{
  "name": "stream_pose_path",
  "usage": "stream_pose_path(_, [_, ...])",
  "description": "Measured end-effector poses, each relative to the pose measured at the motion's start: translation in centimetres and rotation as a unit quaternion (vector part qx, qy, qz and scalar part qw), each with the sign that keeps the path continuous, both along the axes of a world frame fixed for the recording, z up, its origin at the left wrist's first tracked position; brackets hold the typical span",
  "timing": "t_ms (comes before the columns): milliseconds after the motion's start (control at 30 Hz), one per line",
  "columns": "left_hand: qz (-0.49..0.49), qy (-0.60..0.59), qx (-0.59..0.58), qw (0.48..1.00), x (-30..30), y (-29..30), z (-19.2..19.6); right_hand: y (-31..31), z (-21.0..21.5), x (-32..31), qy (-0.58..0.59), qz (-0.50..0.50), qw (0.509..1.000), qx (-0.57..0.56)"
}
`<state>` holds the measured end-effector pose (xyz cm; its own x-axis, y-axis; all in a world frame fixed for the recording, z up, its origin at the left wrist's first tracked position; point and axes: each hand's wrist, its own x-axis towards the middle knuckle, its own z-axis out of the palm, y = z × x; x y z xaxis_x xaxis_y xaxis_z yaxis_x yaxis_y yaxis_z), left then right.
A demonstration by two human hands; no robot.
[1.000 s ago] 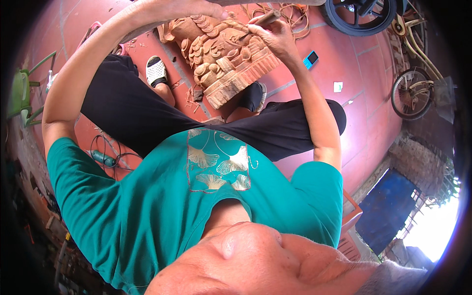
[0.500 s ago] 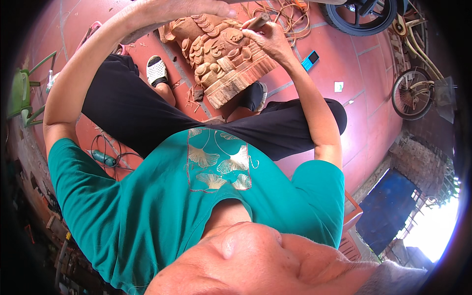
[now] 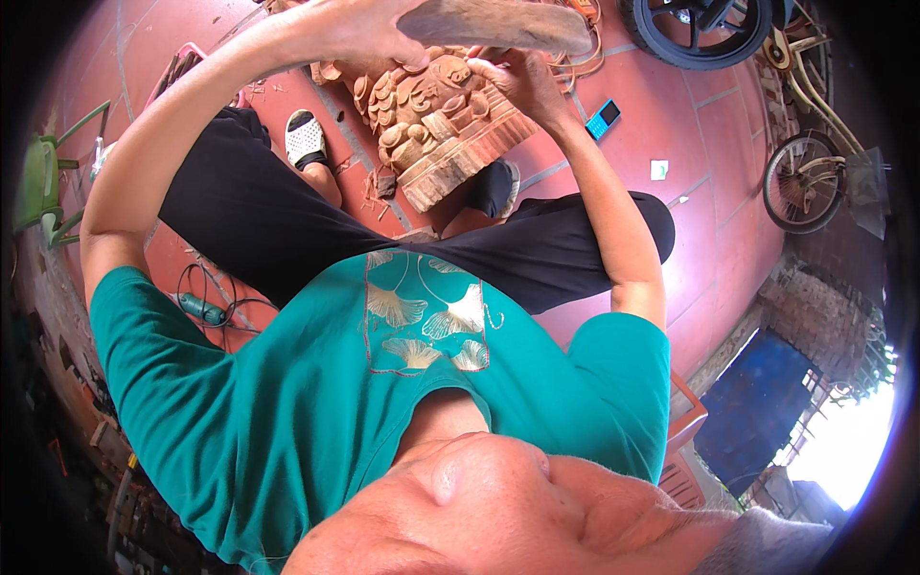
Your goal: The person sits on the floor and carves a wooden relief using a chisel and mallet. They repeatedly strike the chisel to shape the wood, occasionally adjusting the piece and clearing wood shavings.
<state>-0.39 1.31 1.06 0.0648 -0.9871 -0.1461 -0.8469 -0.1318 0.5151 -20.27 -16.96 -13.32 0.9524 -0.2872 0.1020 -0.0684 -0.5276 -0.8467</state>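
Observation:
My left hand [image 3: 369, 36] is closed round one end of a long, smooth wooden mallet [image 3: 503, 25] at the top of the view. The mallet reaches across to the right, over my right hand [image 3: 525, 84]. That hand is closed on a chisel, its wooden handle now mostly covered by the mallet and its blade out of sight. Beneath both hands a reddish-brown wood carving [image 3: 431, 115], with rounded relief and a stepped base, lies between my feet. Whether mallet and chisel touch cannot be made out.
Wood chips [image 3: 374, 201] and a small dark block [image 3: 383, 182] lie by the carving. A blue phone [image 3: 604, 119] rests on red tiles to the right, with a wheel [image 3: 700, 29] beyond. A green chair [image 3: 43, 187] stands left, near a corded tool [image 3: 201, 307].
My left hand has swung the mallet into view, down over the chisel's handle end, which showed before. My right hand has stayed nearly in place on the carving.

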Motion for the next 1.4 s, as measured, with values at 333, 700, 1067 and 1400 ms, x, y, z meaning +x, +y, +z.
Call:
stream_pose_path(333, [0.03, 0.012, -0.012, 0.999, -0.9, -0.2, 0.6, 0.0, 0.5, 0.0, 0.102, -0.039, 0.993, 0.045])
stream_pose_path(700, [-0.018, -0.024, -0.007, 1.0, -0.8, -0.9, -1.6, -1.4, -1.6, -0.6, -0.005, 0.007, 0.995, 0.099])
stream_pose_path(1067, [0.073, 0.127, -0.04, 0.988, -1.5, -0.4, 1.2, -1.4, -0.7, -0.5, 0.101, -0.023, 0.992, 0.068])
stream_pose_path(1400, [-0.02, -0.045, 0.01, 0.999, -1.1, -0.7, -0.8, -1.9, -1.9, -0.5, 0.011, 0.01, 1.0, 0.014])
